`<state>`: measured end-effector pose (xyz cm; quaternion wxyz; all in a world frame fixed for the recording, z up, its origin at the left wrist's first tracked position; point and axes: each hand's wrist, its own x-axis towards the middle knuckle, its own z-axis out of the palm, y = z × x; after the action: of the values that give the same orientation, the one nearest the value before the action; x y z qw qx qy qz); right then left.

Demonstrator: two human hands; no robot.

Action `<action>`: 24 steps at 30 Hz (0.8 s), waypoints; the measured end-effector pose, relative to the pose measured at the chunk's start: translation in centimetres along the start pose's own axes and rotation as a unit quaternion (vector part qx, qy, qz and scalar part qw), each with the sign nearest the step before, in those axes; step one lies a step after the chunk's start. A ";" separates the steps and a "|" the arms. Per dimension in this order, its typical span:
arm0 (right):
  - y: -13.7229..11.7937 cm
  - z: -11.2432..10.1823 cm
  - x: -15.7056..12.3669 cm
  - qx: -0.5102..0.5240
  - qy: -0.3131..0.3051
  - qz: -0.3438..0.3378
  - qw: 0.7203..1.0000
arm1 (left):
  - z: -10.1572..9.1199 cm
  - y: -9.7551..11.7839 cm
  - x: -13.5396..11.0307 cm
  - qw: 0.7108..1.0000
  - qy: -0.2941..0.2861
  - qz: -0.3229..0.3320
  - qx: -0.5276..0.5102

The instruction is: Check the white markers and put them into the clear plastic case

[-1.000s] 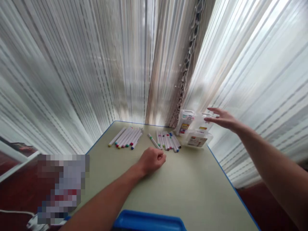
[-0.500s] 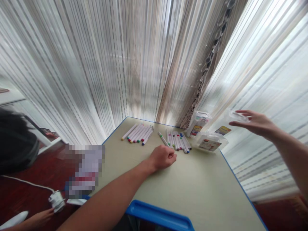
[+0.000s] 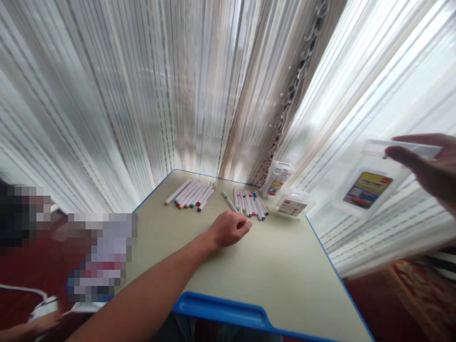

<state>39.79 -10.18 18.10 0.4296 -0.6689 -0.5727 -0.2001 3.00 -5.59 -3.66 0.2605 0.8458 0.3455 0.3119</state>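
Clear plastic case (image 3: 368, 190) with a colourful label, raised in the air to the right of the tabletop (image 3: 285, 266), slightly tilted. Gripped at its upper end by the right hand (image 3: 435, 167), thumb across the front. Resting on the pale, blue-edged tabletop: the left hand (image 3: 230, 229), curled into a loose fist. Just beyond it, a lone marker (image 3: 229, 200), white with green, between a left group of white markers (image 3: 192, 194) and a right group of white markers (image 3: 251, 203), coloured ends mostly toward the near side. Near the back right corner, an upright clear case (image 3: 277, 181) and, just in front, a wider clear case (image 3: 292, 205). Behind, striped curtains (image 3: 195, 85). At lower left, another person's hand (image 3: 46, 323).
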 end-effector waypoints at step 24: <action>-15.8 15.8 -9.0 0.413 -0.279 -0.035 0.866 | -1.1 1.3 -0.3 0.765 0.000 -0.110 -0.634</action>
<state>19.04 -3.19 8.06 0.4815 -0.4378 -0.7220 0.2347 2.61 -6.38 -2.20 0.7704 0.4437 0.1599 0.4290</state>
